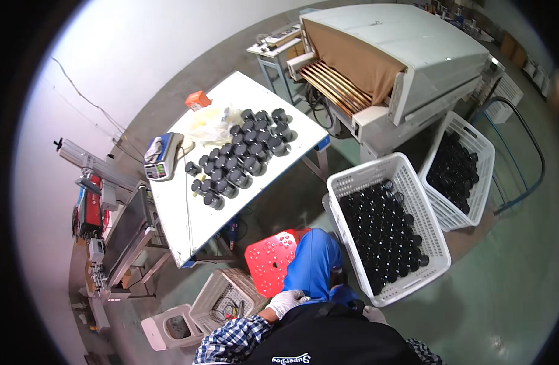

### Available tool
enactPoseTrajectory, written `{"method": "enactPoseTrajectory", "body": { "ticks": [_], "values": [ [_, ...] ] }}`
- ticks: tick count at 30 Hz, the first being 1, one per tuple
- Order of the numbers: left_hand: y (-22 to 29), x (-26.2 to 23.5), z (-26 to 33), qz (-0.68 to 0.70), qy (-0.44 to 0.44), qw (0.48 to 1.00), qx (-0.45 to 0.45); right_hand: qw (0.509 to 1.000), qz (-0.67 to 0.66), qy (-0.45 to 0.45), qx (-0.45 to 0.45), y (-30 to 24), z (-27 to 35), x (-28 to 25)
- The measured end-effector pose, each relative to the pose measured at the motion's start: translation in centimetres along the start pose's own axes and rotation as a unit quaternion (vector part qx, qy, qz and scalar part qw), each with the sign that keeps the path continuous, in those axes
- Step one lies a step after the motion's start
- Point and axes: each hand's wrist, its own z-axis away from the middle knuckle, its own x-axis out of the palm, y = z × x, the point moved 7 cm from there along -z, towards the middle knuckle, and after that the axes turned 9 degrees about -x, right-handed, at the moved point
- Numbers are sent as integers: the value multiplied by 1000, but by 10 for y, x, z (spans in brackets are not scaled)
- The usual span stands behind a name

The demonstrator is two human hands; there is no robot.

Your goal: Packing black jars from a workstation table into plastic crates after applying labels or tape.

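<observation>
My left hand, in a white glove, is against the upper part of my blue trouser leg. Its fingers look curled in on the cloth. On the other side of my black apron, only a small part of my white-gloved right hand shows; its fingers are hidden. Nearest to that hand stands a white slatted crate holding many glossy black round jars. A red plastic stool stands just ahead of my left hand, beside my knee.
On the white table are rows of black lidded jars, a plastic bag, an orange box and a scale. A second crate, a large machine, a conveyor and a beige basket surround me.
</observation>
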Motion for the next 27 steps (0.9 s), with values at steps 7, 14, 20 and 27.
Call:
{"method": "enactPoseTrajectory", "body": {
  "ticks": [7, 14, 20, 27],
  "values": [
    [19, -52, 16, -27, 32, 999, -18, 1000, -10, 10, -26, -60, -34, -25],
    [30, -114, -36, -48, 50, 995, 66, 988, 31, 83, -124, -85, -104, -31],
    [36, -271, -100, -104, 55, 979, 166, 998, 47, 42, 12, -57, -196, -6],
    [-73, -656, -221, -107, 445, 889, -2, 990, 72, -52, 109, -128, -281, 2]
  ]
}}
